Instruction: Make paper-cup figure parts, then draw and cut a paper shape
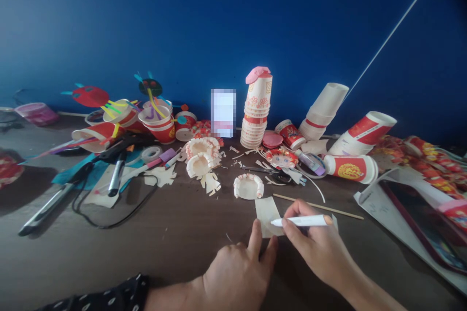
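White marker (306, 221) sitting pinched in right hand (317, 243) over paper (266, 210); left hand (239, 269) bracing edge, digits apart; tabletop (182, 245) stretching leftward.

The bare left hand (239, 267) lies low, palm down with its back facing up, the index finger (256, 235) stretched forward and the thumb (269, 252) angled alongside, a narrow gap between them; the remaining fingers are folded under at the knuckles. The bare left forearm (175, 295) enters from the lower left, nearly level, out of a black cloth sleeve with small white marks (120, 292). The bare right hand (315, 243) is turned inward in a writing grip, index arched above, thumb bent below. The bare right forearm (365, 286) slants up from the lower right, and the hands are close but apart
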A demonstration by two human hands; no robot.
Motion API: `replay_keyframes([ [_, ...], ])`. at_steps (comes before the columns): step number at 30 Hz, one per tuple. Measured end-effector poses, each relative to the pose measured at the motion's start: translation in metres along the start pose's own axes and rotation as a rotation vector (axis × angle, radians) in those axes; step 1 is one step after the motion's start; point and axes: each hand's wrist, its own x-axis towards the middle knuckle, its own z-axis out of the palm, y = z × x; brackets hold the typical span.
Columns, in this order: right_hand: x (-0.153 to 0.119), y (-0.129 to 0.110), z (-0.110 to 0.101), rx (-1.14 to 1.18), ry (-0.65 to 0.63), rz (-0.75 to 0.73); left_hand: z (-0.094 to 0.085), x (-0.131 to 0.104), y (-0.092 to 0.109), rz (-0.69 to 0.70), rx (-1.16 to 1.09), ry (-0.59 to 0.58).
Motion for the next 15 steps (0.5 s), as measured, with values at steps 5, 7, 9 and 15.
replay_keyframes([
  [5, 0.0003, 0.0009, 0.0001, 0.0, -0.001, -0.012, 0.0001, 0.0005, -0.0001, 0.0, 0.006, 0.015],
  [7, 0.0001, 0.001, 0.0, -0.003, -0.002, -0.012, -0.0002, 0.0004, 0.0001, -0.005, 0.008, 0.009],
  [9, -0.0003, 0.0012, -0.0001, -0.003, -0.007, -0.012, 0.0001, 0.0001, 0.0004, -0.005, 0.013, 0.008],
  [15, 0.001, 0.0002, -0.0005, 0.002, -0.021, -0.01, 0.0001, -0.0003, 0.0009, -0.011, 0.013, 0.004],
])
